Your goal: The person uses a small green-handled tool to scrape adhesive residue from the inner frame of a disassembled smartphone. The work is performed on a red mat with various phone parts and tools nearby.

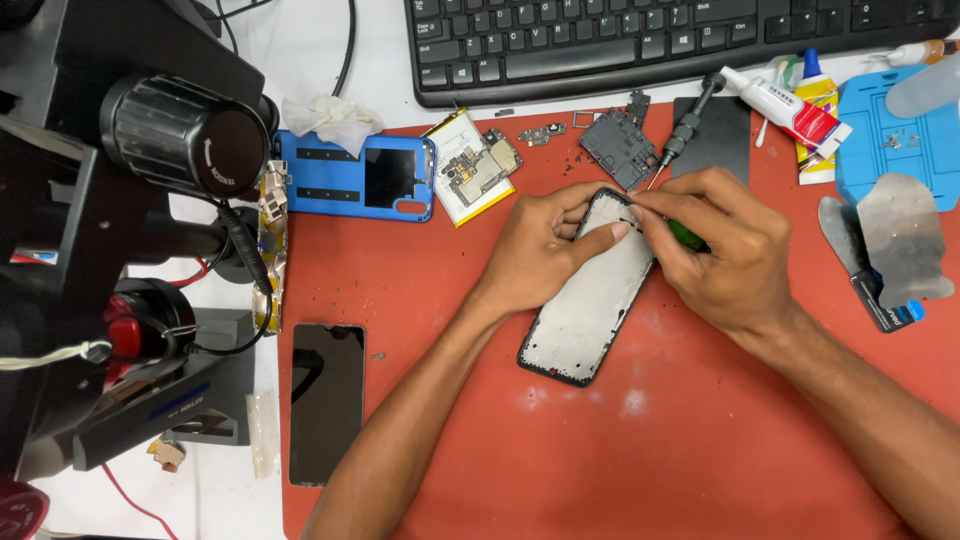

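Working the top edge of the phone frame (588, 300)

Your left hand (540, 250) curls over the frame, mid red mat (650, 450), thumb pressing; your right hand (725, 255) pinches a green-handled tool (688, 235) there. Keep the tip shallow and the frame pinned flat.

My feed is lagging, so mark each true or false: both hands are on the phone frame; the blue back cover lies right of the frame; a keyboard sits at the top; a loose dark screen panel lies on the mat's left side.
1. Both hands, left hand and right hand, are on the phone frame: true.
2. Blue back cover lies right of the frame: false, left.
3. Keyboard at the top: true.
4. Dark screen panel on the red mat, left side: true.
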